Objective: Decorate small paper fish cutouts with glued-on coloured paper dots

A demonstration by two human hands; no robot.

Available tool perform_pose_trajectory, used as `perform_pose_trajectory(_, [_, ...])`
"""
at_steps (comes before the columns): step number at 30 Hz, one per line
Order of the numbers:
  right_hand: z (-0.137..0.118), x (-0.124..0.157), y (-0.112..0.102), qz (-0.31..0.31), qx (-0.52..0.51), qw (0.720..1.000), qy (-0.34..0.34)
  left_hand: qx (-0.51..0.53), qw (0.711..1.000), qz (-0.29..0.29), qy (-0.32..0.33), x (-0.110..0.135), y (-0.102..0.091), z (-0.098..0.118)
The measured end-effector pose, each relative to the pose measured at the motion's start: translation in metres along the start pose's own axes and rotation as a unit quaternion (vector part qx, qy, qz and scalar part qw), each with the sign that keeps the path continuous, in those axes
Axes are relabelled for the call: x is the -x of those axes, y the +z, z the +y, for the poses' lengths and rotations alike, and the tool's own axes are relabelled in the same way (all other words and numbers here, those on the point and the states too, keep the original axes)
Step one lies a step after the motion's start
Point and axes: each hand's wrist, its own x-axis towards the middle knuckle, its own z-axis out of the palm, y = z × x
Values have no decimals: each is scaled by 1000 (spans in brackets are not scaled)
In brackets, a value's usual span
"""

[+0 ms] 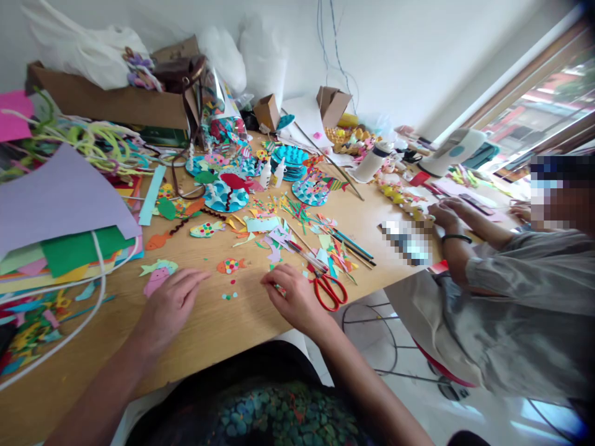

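Observation:
An orange paper fish (231, 266) with coloured dots lies flat on the table between my hands. Several small paper dots (229, 297) are scattered just below it. My left hand (173, 302) rests to the left of the fish, fingers stretched out and holding nothing, beside a pink paper cutout (157, 281) and a pale green paper fish (162, 267). On the other side, my right hand (294, 296) has its fingers curled in, with small coloured bits showing under them; what they hold, if anything, is hidden. Red-handled scissors (331, 291) lie right beside that hand.
Paper scraps (274, 232) spread beyond my right hand, near pencils (351, 244). Glue bottles (279, 173) stand by blue paper discs (290, 162). Coloured paper sheets (69, 204) pile up at left. At right sits another person (525, 291), hands on the table.

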Motion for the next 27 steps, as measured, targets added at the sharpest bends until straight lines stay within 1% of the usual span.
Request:
perform_pose_trajectory(3, [7, 30, 9, 39, -27, 998, 36, -4, 1000, -6, 29, 7, 4, 7])
perform_pose_trajectory(5, [9, 42, 17, 53, -47, 996, 50, -16, 999, -21, 43, 6, 7, 12])
perform_pose_trajectory(7, [7, 48, 24, 52, -62, 996, 44, -21, 998, -31, 58, 3, 9, 16])
perform_pose_trajectory(10, [-1, 50, 35, 28, -69, 997, 10, -16, 995, -47, 81, 1, 10, 16])
perform_pose_trajectory(13, [-7, 49, 44, -13, -55, 998, -14, -12, 993, -70, 92, 9, 14, 9])
perform_pose_trajectory(15, [-8, 48, 48, -25, -37, 999, -18, -11, 993, -62, 101, 15, 18, 2])
perform_pose_trajectory(18, [-7, 48, 50, -20, -28, 999, -10, -7, 991, -53, 125, 19, 22, -6])
perform_pose_trajectory(22, [-6, 48, 49, -10, -55, 998, 6, -14, 989, -40, 141, 9, 20, -5])
perform_pose_trajectory(24, [-7, 49, 48, 3, -67, 998, 19, -28, 990, -46, 133, 3, 18, -5])
perform_pose_trajectory(27, [-7, 48, 49, 24, -84, 996, 32, -42, 989, -72, 122, -2, 19, -9])
